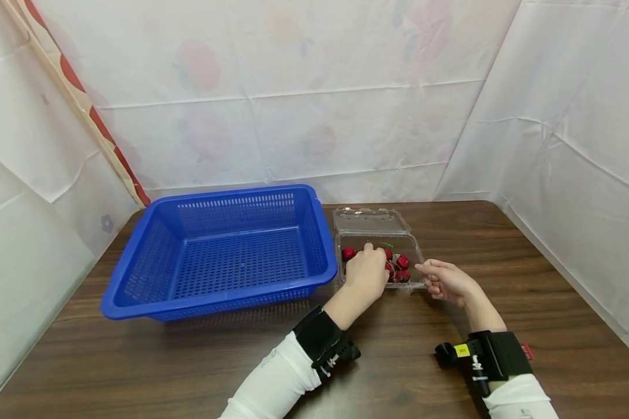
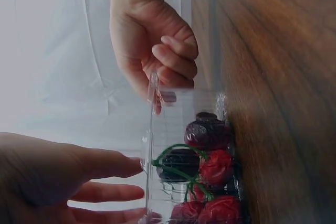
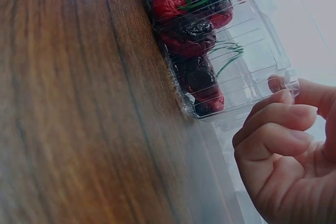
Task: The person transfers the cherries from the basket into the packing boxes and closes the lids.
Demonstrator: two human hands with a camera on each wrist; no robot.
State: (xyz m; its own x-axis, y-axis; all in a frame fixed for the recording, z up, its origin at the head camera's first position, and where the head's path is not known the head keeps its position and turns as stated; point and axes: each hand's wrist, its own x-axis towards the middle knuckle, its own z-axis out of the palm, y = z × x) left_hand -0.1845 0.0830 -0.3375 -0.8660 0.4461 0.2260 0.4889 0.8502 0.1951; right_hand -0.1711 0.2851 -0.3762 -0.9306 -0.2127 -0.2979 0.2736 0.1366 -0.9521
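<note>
Red and dark cherries (image 1: 402, 276) with green stems (image 2: 181, 169) lie in a clear plastic clamshell box (image 1: 415, 247), its lid (image 1: 371, 221) folded back. My left hand (image 1: 366, 273) reaches down over the left part of the box, among the cherries. In the left wrist view its thumb and fingers are fairly straight and apart, with the tips right at the rim. My right hand (image 1: 449, 283) pinches the box's right rim between thumb and index finger, other fingers curled, as the right wrist view also shows.
A large blue plastic basket (image 1: 215, 299) with perforated sides stands on the brown wooden table (image 1: 230, 361), close to the left of the box. White sheets (image 1: 293, 116) hang behind the table and along both sides.
</note>
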